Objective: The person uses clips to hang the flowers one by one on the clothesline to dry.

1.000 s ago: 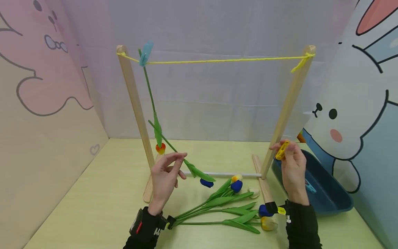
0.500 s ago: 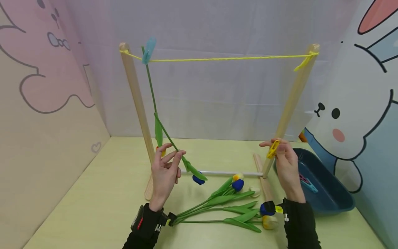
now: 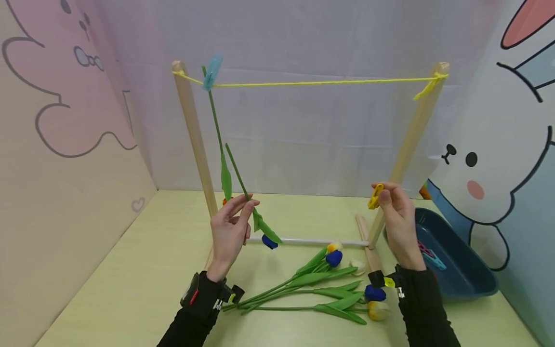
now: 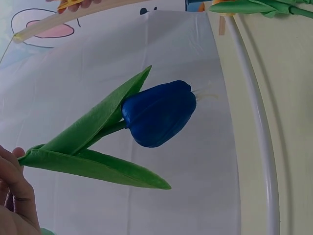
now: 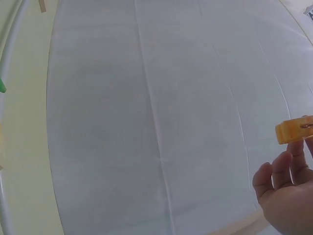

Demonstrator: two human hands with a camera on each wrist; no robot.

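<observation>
You have raised both hands a little: your left hand [image 3: 230, 230] pinches the blue tulip [image 3: 270, 241] by its stem, your right hand [image 3: 399, 226] pinches the yellow clothespin [image 3: 375, 196].

Yellow string [image 3: 321, 82] open between blue peg [image 3: 211, 72] and right post [image 3: 412, 140]; wide gap under it, backed by wall. Hung tulip [image 3: 223, 168] crowds left post [image 3: 193, 135]. White crossbar [image 3: 316, 242] bars low passage. Loose tulips [image 3: 316, 289] cover worktop [image 3: 130, 270] between hands. Blue tray [image 3: 459, 270] blocks right side.
</observation>
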